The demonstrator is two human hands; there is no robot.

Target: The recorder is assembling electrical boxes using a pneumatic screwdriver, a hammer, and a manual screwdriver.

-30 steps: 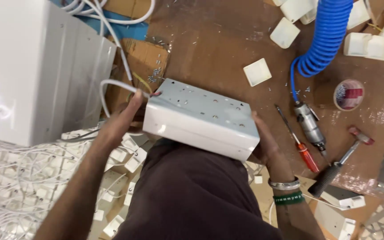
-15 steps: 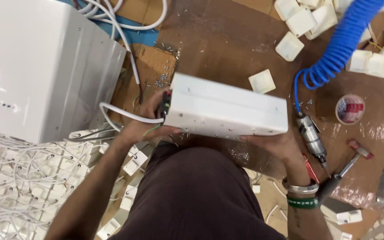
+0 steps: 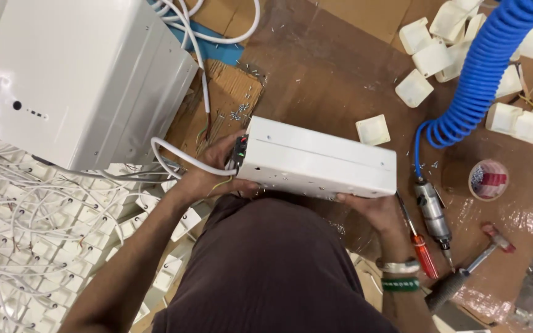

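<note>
I hold the white metal box (image 3: 319,161) over my lap — my left hand (image 3: 208,179) wrapped round its cable end, steadying the white cable (image 3: 180,157). My right hand (image 3: 368,209) cups the near right edge from below, fingers closed, keeping it level.

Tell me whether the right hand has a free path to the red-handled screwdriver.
Probably yes: the red-handled screwdriver lies in the open just beside the right hand, nothing between them, but that hand would first have to release the white box.

White metal box (image 3: 319,161), blue coiled hose (image 3: 476,74), red-handled screwdriver (image 3: 425,255), brown cardboard floor (image 3: 322,68)
</note>
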